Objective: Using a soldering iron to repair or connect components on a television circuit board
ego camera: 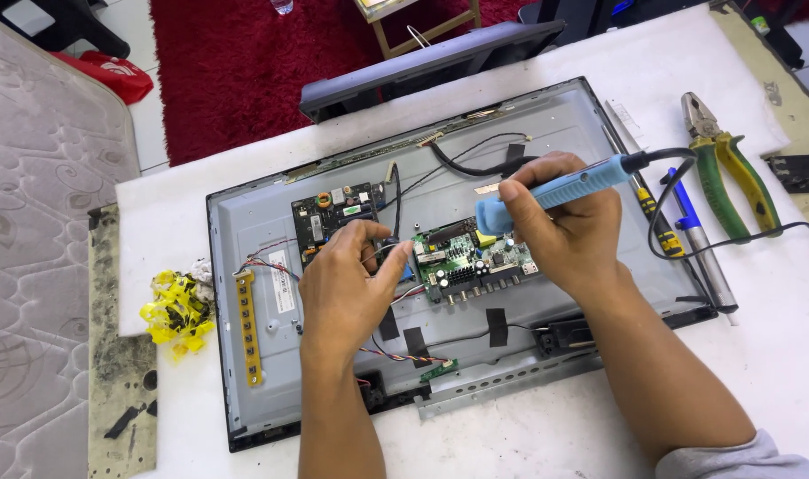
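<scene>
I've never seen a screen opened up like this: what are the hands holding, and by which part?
The right hand grips a blue soldering iron around the middle of its handle. The left hand pinches something thin at the green circuit board; what it is cannot be told.

Bare forearms, grey sleeve [742,461] on right

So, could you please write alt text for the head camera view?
A right hand holds a blue soldering iron over a green circuit board inside an opened television, while the left hand pinches a thin wire. Pliers lie nearby.
</scene>
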